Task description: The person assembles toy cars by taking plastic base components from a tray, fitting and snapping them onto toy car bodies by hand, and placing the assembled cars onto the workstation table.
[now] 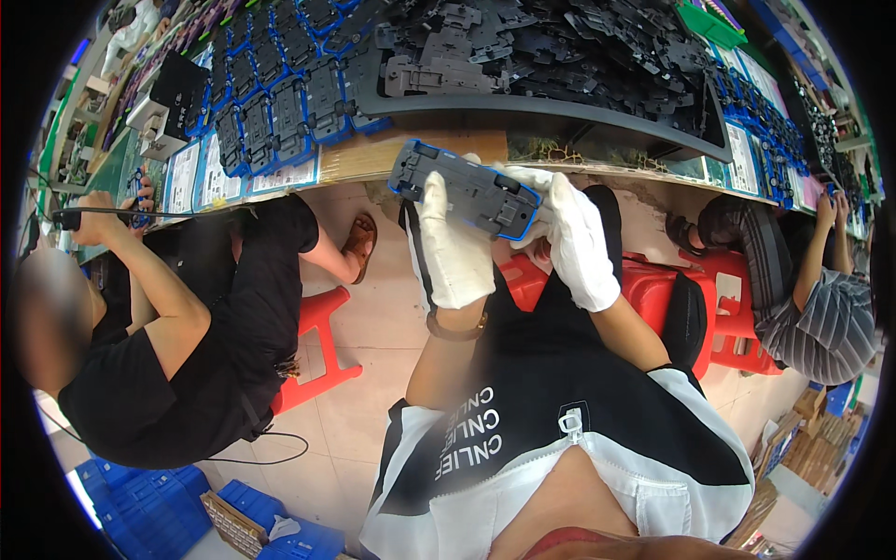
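— What have the hands got?

— From my seat I see both in white gloves, sharing one part point(464, 193): a flat grey plastic piece with a blue rim, held up in the air just below the worktop's point(439, 154) near edge, over the lap. It lies tilted, its left end higher than its right.

— And the left hand?

— My left hand point(455, 245) is under the part's middle, fingers closed up against it and the thumb over its face. So it is grasping the part. A dark watch band sits on that wrist.

— The right?

— The right hand point(577, 241) is at the part's right end, fingers curled round the blue corner, gripping it too. I cannot tell how hard either one presses.

— What is on the worktop?

— A big dark tray point(560, 114) along the middle, heaped with loose black parts. Left of it, rows of the same blue-rimmed pieces point(271, 117) lie flat toward the left corner, with white sheets at the near edge below them. More blue-rimmed ones run along the right end.

— Anyone else?

— Two. A person in black point(177, 345) sits at my left on a red stool point(317, 350), one hand up at the worktop's left edge on a cabled tool. A person in a striped shirt point(821, 317) sits at my right, a hand raised to the right end. Blue crates point(149, 504) are on the floor, lower left.
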`<control>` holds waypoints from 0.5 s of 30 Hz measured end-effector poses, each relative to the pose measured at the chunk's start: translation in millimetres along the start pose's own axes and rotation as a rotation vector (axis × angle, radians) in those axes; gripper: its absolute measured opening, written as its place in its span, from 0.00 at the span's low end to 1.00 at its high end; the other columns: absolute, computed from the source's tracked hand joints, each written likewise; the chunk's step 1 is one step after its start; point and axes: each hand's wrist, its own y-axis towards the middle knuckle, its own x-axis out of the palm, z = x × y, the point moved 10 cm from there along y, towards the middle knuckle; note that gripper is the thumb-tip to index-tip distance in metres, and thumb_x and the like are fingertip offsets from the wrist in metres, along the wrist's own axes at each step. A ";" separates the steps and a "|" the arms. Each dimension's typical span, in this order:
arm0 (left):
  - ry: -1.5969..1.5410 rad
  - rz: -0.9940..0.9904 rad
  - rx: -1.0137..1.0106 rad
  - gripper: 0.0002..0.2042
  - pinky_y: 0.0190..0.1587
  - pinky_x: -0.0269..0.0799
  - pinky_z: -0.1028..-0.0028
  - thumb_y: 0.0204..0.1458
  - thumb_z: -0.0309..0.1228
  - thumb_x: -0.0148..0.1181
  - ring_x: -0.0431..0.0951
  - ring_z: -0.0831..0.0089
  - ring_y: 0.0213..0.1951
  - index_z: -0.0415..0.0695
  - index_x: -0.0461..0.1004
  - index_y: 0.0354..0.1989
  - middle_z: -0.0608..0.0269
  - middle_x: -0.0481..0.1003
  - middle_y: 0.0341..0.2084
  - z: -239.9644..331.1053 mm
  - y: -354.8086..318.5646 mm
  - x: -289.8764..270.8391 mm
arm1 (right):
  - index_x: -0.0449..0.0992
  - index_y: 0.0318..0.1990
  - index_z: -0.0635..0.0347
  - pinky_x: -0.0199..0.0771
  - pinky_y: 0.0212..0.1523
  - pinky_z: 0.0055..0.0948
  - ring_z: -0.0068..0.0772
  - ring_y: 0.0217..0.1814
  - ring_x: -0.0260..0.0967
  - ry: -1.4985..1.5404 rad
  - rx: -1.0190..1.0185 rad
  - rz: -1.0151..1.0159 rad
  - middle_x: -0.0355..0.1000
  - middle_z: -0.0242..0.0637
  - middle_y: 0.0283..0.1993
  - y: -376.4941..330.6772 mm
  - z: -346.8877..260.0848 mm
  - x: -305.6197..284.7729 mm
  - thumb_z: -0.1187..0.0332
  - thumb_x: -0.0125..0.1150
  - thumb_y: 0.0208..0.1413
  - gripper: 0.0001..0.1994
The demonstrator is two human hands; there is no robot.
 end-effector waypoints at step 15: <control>0.267 0.111 0.293 0.18 0.36 0.78 0.63 0.67 0.41 0.48 0.79 0.62 0.34 0.44 0.65 0.60 0.53 0.76 0.39 159.2 11.2 -69.4 | 0.76 0.51 0.66 0.74 0.38 0.24 0.26 0.35 0.73 -0.611 -0.334 0.060 0.74 0.36 0.38 -22.4 -24.2 -18.1 0.72 0.51 0.65 0.12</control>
